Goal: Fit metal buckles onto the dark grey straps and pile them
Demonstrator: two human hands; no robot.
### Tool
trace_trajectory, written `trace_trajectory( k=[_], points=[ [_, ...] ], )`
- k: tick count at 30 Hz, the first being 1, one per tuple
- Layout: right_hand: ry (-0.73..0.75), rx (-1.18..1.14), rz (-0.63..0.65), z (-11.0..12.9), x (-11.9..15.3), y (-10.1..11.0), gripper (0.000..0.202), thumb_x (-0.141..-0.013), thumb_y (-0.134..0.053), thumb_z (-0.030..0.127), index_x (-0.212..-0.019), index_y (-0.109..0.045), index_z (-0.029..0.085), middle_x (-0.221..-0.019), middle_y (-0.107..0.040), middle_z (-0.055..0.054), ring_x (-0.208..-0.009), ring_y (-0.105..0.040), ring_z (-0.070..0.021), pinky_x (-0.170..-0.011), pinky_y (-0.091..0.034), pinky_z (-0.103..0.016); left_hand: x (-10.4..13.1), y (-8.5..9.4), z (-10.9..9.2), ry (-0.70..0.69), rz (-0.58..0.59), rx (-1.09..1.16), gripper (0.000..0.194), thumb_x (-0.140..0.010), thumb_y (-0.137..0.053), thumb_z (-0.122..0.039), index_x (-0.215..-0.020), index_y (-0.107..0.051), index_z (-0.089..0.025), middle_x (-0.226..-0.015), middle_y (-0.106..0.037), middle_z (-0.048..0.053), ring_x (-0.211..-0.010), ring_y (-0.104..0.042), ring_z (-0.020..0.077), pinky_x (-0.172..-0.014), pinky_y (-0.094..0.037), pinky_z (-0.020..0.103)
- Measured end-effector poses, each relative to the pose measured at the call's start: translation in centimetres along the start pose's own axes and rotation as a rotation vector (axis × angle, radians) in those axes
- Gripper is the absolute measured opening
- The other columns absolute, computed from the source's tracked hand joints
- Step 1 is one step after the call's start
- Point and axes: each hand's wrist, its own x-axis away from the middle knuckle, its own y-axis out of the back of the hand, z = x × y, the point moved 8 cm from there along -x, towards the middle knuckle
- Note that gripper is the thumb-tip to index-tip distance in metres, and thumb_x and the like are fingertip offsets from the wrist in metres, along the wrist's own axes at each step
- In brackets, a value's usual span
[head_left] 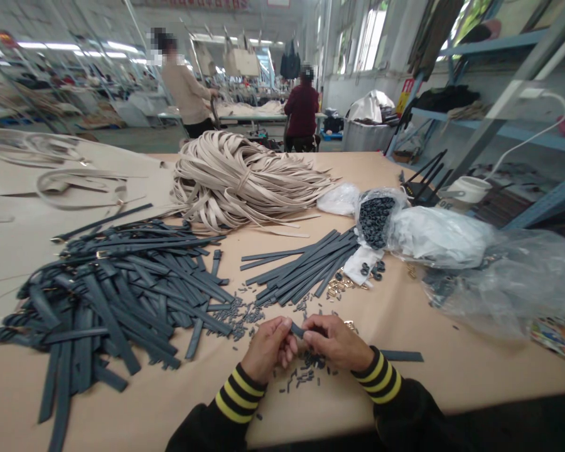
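Note:
My left hand (272, 345) and my right hand (338, 341) meet near the front of the table, both closed on a dark blue strap (297, 330). A short piece of the strap shows between the fingertips; the rest is hidden by my right hand, and a flat dark length (402, 356) shows beyond my right wrist. Small dark bits (304, 378) lie below my hands. Just beyond them are loose dark straps (301, 270) and gold buckles (339, 285).
A big pile of dark straps (122, 295) covers the left side. Behind lies a beige strap bundle (240, 182). Plastic bags (442, 235), one with dark rings (375, 220), stand at the right. Two people (184, 88) (302, 110) are beyond the table.

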Motion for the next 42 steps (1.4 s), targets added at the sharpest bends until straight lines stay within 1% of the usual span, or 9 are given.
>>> trace_trajectory(
  k=[6, 12, 20, 24, 26, 28, 31, 35, 42],
  points=[
    [-0.106, -0.229, 0.042, -1.3, -0.1, -0.1, 0.016, -0.079, -0.044, 0.023, -0.081, -0.057, 0.013, -0.060, -0.053, 0.003, -0.047, -0.046, -0.0061, -0.044, -0.036, -0.015, 0.0, -0.1, -0.1, 0.026, -0.043, 0.054, 0.032, -0.071, -0.054, -0.044, -0.064, -0.042, -0.016, -0.042, -0.051, -0.006, -0.027, -0.039, 0.0038, -0.027, -0.027, 0.013],
    [-0.176, -0.174, 0.058, -1.7, -0.1, -0.1, 0.022, -0.078, -0.040, 0.017, -0.083, -0.061, 0.014, -0.053, -0.053, 0.004, -0.038, -0.040, -0.0046, -0.038, -0.032, -0.013, 0.0, 0.4, 0.0, 0.004, -0.096, 0.054, 0.031, -0.070, -0.055, -0.043, -0.064, -0.042, -0.016, -0.043, -0.051, -0.006, -0.029, -0.041, 0.0040, -0.029, -0.028, 0.012],
    [-0.095, -0.004, -0.047, -1.5, -0.8, 0.0, 0.014, -0.075, -0.045, 0.015, -0.077, -0.059, 0.014, -0.060, -0.057, 0.002, -0.049, -0.050, -0.0073, -0.047, -0.038, -0.015, 0.2, 1.0, -0.2, -0.070, -0.172, -0.132, 0.030, -0.074, -0.049, -0.044, -0.067, -0.040, -0.016, -0.048, -0.051, -0.005, -0.033, -0.042, 0.0051, -0.031, -0.033, 0.014],
    [-0.038, 0.183, -0.114, -1.0, -1.1, 0.4, 0.009, -0.073, -0.050, 0.015, -0.074, -0.059, 0.015, -0.059, -0.056, 0.004, -0.053, -0.050, -0.0079, -0.050, -0.037, -0.016, 1.1, 2.2, -2.2, -0.285, -0.337, -0.468, 0.030, -0.074, -0.049, -0.042, -0.088, -0.043, -0.017, -0.066, -0.055, 0.001, -0.047, -0.051, 0.0118, -0.036, -0.042, 0.022],
    [-0.035, 0.218, -0.118, -1.0, -1.2, 0.4, 0.010, -0.074, -0.050, 0.015, -0.077, -0.059, 0.016, -0.059, -0.056, 0.004, -0.053, -0.051, -0.0077, -0.050, -0.036, -0.015, 2.3, 2.3, -4.3, -0.538, -0.488, -0.716, 0.036, -0.072, -0.052, -0.041, -0.097, -0.044, -0.016, -0.088, -0.054, 0.009, -0.072, -0.057, 0.0204, -0.049, -0.050, 0.030],
    [-0.031, 0.248, -0.114, -1.0, -1.2, 0.4, 0.012, -0.076, -0.049, 0.016, -0.080, -0.060, 0.016, -0.060, -0.057, 0.004, -0.054, -0.052, -0.0079, -0.050, -0.036, -0.015, 3.7, 1.4, -5.8, -0.792, -0.559, -0.950, 0.034, -0.072, -0.052, -0.037, -0.097, -0.048, -0.015, -0.104, -0.048, 0.014, -0.096, -0.050, 0.0269, -0.068, -0.050, 0.039],
    [0.035, 0.337, -0.087, -0.5, -1.2, 0.2, 0.015, -0.078, -0.048, 0.018, -0.087, -0.061, 0.018, -0.069, -0.062, 0.003, -0.064, -0.056, -0.0097, -0.058, -0.039, -0.016, 4.0, -0.4, -5.7, -0.962, -0.453, -1.186, 0.027, -0.077, -0.047, -0.032, -0.096, -0.051, -0.014, -0.106, -0.049, 0.015, -0.101, -0.046, 0.0277, -0.085, -0.041, 0.045],
    [0.101, 0.482, -0.031, -0.2, -1.2, -0.5, 0.021, -0.080, -0.045, 0.017, -0.092, -0.062, 0.021, -0.083, -0.066, 0.000, -0.080, -0.059, -0.0129, -0.071, -0.040, -0.019, 2.8, -1.1, -4.3, -0.890, -0.221, -1.229, 0.022, -0.082, -0.039, -0.031, -0.091, -0.052, -0.016, -0.087, -0.058, 0.008, -0.082, -0.056, 0.0195, -0.075, -0.046, 0.031],
    [0.103, 0.544, -0.027, -0.2, -1.3, -0.6, 0.025, -0.080, -0.043, 0.017, -0.094, -0.062, 0.020, -0.084, -0.067, -0.001, -0.079, -0.060, -0.0137, -0.071, -0.042, -0.019, 2.2, 0.0, -4.4, -0.704, -0.235, -1.125, 0.026, -0.081, -0.039, -0.041, -0.081, -0.053, -0.019, -0.073, -0.062, 0.003, -0.065, -0.060, 0.0154, -0.061, -0.049, 0.023]
  ],
)
